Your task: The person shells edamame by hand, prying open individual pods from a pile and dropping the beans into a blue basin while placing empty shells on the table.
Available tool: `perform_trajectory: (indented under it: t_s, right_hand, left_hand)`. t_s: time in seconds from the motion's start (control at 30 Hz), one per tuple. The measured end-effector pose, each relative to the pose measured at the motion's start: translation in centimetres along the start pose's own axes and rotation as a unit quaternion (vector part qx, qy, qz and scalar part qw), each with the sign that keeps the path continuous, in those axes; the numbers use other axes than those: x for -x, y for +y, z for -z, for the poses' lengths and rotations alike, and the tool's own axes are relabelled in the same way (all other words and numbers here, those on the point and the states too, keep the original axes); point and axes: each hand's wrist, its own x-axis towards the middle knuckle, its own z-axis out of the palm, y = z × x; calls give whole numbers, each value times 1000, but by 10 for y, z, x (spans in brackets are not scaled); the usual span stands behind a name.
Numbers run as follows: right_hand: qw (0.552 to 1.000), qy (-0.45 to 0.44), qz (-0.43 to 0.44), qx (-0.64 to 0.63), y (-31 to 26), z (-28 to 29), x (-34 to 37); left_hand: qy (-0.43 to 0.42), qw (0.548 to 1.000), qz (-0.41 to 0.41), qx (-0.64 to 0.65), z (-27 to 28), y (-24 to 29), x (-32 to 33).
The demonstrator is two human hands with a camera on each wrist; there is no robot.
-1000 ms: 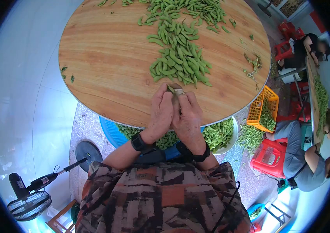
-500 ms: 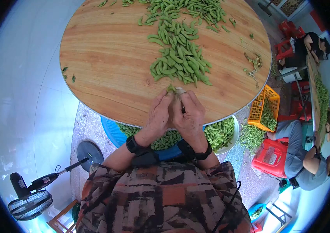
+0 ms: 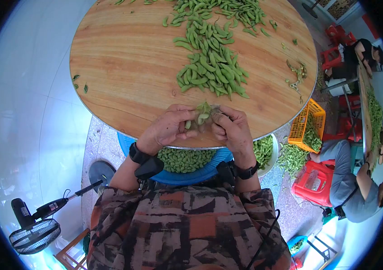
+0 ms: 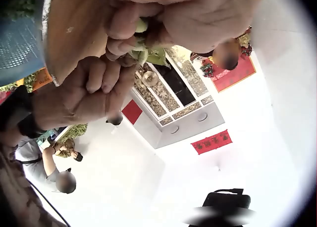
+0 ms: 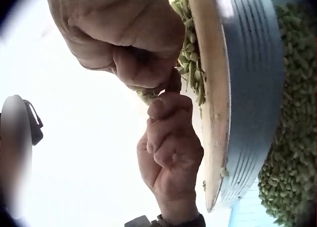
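Note:
Close together over the table's near edge, the left hand (image 3: pixel 166 127) and right hand (image 3: pixel 235 130) both pinch a small green pod piece (image 3: pixel 203 112) with leafy bits, blurred in the head view. In the left wrist view the pod piece (image 4: pixel 141 52) shows between the curled fingers of both hands. The right wrist view shows the fingertips meeting around it, largely hidden. Just beyond the hands a pile of green pods (image 3: pixel 214 74) lies on the round wooden table (image 3: pixel 124 67).
Below the table edge sit a blue basin (image 3: pixel 178 179) of shelled beans and a white bowl (image 3: pixel 274 157) of pods. An orange crate (image 3: pixel 296 130), red stools (image 3: pixel 312 182) and two seated people are at the right; a fan (image 3: pixel 34 236) stands lower left.
The hands have moved apart from each other and slightly toward the body, the left one shifting left and turning. More of the green piece shows between them, and more of the blue basin is visible.

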Motion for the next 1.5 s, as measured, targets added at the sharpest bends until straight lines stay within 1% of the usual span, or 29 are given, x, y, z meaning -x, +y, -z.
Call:
perform_trajectory:
  t_s: [0.13, 0.2, 0.23, 0.27, 0.3, 0.4, 0.47, 0.5, 0.57, 0.7, 0.77, 0.8, 0.87, 0.9, 0.93, 1.0, 1.07, 1.1, 1.13, 1.17, 1.2, 1.23, 1.27, 1.3, 1.33, 1.37, 1.4, 1.47, 1.5]
  right_hand:
    - [999, -13, -26, -27, 6, 7, -2]
    - [991, 17, 41, 127, 8, 3, -1]
    - [991, 17, 41, 126, 8, -2, -1]
    - [928, 60, 198, 311, 6, -8, 0]
    - [804, 99, 343, 475, 4, -15, 1]
    - [766, 109, 368, 516, 4, -28, 9]
    - [749, 101, 393, 523, 7, -32, 11]
    - [731, 93, 419, 530, 8, -33, 12]
    - [754, 92, 396, 516, 5, -32, 13]
    - [800, 103, 372, 459, 7, -26, 7]
    - [795, 108, 388, 453, 7, -23, 3]
    - [790, 112, 402, 449, 7, -21, 3]
    - [802, 104, 388, 442, 7, -17, 4]
    - [814, 96, 374, 435, 7, -15, 5]
    - [814, 96, 374, 434, 6, -13, 7]
    - [909, 122, 263, 300, 5, -6, 14]
    - [927, 156, 218, 263, -20, 2, 30]
    - [915, 127, 208, 322, -35, 18, 41]
    - [898, 97, 198, 380, -51, 37, 54]
    - [849, 60, 219, 477, -65, 54, 65]
    - [815, 28, 229, 532, -73, 70, 77]
    - [816, 38, 150, 557, -81, 80, 92]
    - [789, 46, 113, 602, -86, 90, 103]
    - [789, 43, 114, 602, -86, 98, 107]
    - [766, 96, 87, 630, -84, 105, 110]
    - [739, 149, 60, 655, -82, 111, 111]
    - [725, 150, 60, 669, -82, 114, 109]
    - [735, 148, 84, 657, -81, 102, 102]
    - [746, 143, 106, 642, -78, 93, 97]
  left_hand:
    - [-19, 998, -37, 53, 1, -7, -1]
    - [-24, 998, -47, 43, 1, -6, -1]
    - [-7, 996, -58, 60, -2, -5, 0]
    - [10, 995, -69, 78, -6, -5, 2]
    - [10, 995, -68, 79, -12, -6, 2]
    - [33, 980, -88, 176, -21, -12, 3]
    - [-58, 968, -128, 210, -18, -16, 2]
    - [-57, 967, -129, 210, -18, -17, 3]
    - [-7, 966, -108, 235, -21, -17, 4]
    - [-5, 972, -112, 206, -17, -30, -7]
    - [-100, 933, -118, 325, -13, -41, -11]
    - [-100, 933, -117, 326, -17, -38, -8]
    - [-17, 939, -78, 335, -28, -27, 1]
    - [-17, 939, -79, 335, -28, -28, 2]
    - [-28, 959, -91, 266, -27, -29, 3]
    - [-38, 975, -102, 196, -21, -35, 8]
    - [-185, 977, -87, 63, -4, -38, 19]
    - [-186, 977, -86, 63, 0, -31, 29]
    - [-229, 965, -81, -100, 1, -17, 42]
    - [-266, 926, -73, -259, 0, -7, 51]
    - [-265, 926, -74, -259, 0, -2, 52]
    - [-201, 915, -132, -325, 1, 4, 52]
    - [-134, 892, -189, -387, 3, 10, 50]
    - [-131, 893, -190, -387, 6, 14, 41]
    - [9, 819, -265, -509, 8, 19, 25]
    - [148, 708, -329, -607, 9, 21, 10]
    - [147, 708, -331, -607, 11, 23, -3]
    - [224, 624, -408, -628, 13, 24, -25]
    - [222, 623, -409, -628, 14, 24, -29]
